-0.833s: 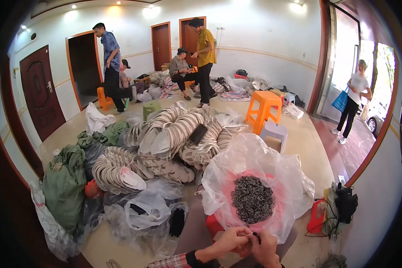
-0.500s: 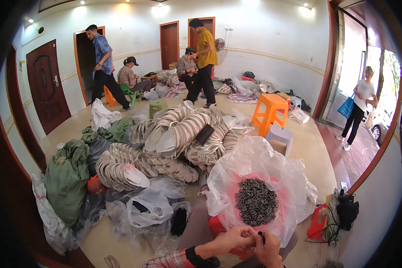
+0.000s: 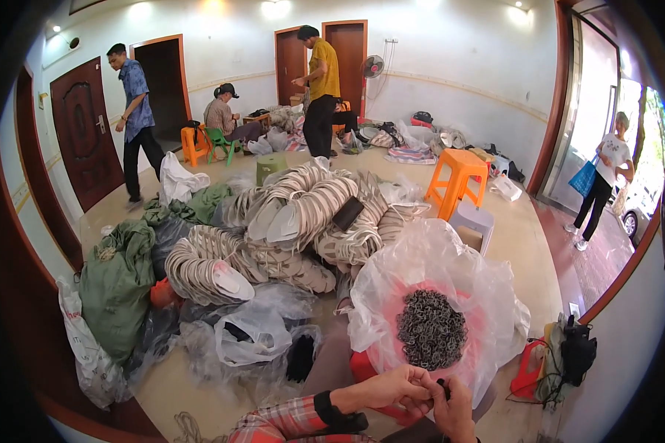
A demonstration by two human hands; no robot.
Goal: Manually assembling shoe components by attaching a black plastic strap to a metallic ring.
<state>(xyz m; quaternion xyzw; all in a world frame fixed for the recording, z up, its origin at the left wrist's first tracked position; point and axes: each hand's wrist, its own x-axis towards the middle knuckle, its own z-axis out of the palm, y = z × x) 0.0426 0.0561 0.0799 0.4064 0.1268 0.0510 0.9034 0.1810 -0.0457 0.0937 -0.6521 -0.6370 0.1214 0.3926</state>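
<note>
Far left: 1 green sack (image 3: 118,284), slumped, w/ 1 white bag (image 3: 89,354) below it. Centre: big heap of pale looped strips (image 3: 295,221), bundles too many to count; clear plastic bags (image 3: 251,336) in front. Bottom centre: left hand (image 3: 391,389) curled, fingertips pinching 1 small dark ring (image 3: 442,385), plaid sleeve + dark wristband behind. Right hand (image 3: 454,413) touching it, fingers bent onto same ring. Just above: 1 clear-lined red tub (image 3: 428,317) holding pile of dark rings (image 3: 431,328). Right: 1 orange stool (image 3: 459,181), 1 grey stool (image 3: 471,221). People in view: 5.
</note>
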